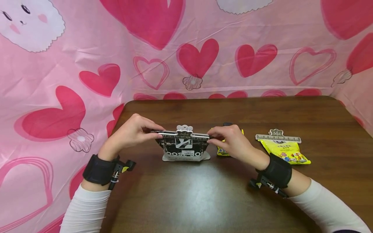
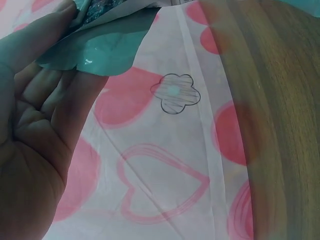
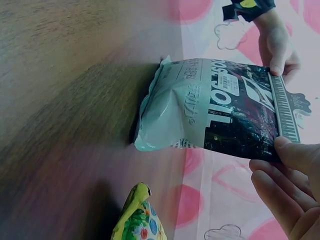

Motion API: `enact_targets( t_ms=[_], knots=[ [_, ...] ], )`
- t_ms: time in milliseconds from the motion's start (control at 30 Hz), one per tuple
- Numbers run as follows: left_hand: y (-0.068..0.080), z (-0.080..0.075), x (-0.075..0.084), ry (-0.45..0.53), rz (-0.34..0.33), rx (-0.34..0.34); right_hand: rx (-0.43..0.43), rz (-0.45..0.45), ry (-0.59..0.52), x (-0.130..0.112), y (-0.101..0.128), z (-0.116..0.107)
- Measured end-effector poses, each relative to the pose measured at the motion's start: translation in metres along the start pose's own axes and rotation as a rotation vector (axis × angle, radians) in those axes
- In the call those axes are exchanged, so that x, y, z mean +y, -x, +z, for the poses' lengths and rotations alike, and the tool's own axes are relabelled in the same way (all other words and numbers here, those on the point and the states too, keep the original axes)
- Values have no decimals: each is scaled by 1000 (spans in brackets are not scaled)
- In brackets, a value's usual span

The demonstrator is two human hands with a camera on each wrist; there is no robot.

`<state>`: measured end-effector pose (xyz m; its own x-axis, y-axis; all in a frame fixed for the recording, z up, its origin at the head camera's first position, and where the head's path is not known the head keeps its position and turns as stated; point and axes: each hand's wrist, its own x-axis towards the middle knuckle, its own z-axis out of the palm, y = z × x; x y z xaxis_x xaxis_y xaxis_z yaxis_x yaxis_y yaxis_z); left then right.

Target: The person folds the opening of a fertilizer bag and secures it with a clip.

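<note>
Hands meet at the top of a black snack bag [image 1: 184,149] standing upright near the middle of a dark wooden surface [image 1: 204,194]. The left hand [image 1: 132,132] pinches one end of the white sealing clip [image 1: 184,134] across the bag's mouth; the right hand [image 1: 233,140] pinches the other end. White lettering on the bag is only partly legible. Just behind the right hand lies a yellow packet [image 1: 222,150], mostly hidden. Further right, a second yellow bag [image 1: 287,152] carries its own clip [image 1: 278,137]. Bare wood stretches toward the near edge; pink heart-printed cloth [image 1: 87,64] hangs behind.
</note>
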<state>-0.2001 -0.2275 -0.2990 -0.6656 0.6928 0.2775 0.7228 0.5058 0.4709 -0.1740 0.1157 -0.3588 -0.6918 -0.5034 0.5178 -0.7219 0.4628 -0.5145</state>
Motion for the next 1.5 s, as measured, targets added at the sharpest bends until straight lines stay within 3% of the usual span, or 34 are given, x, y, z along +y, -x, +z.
enact_targets(
  t_ms=[333,600,867,1133,1500],
  knots=[
    [10,-10,-18,102,-168,-73,-114,58,-38,-4,-17,6],
    [5,-7,-45,175,-316,-91,-226,261,-159,10,-38,13],
    [-4,7,-69,215,-453,-103,-309,436,-308,29,-51,23],
    [-8,23,-87,292,-617,-84,-322,601,-406,43,-63,37],
    [-11,45,-100,287,-735,-57,-276,759,-482,54,-67,55]
  ],
)
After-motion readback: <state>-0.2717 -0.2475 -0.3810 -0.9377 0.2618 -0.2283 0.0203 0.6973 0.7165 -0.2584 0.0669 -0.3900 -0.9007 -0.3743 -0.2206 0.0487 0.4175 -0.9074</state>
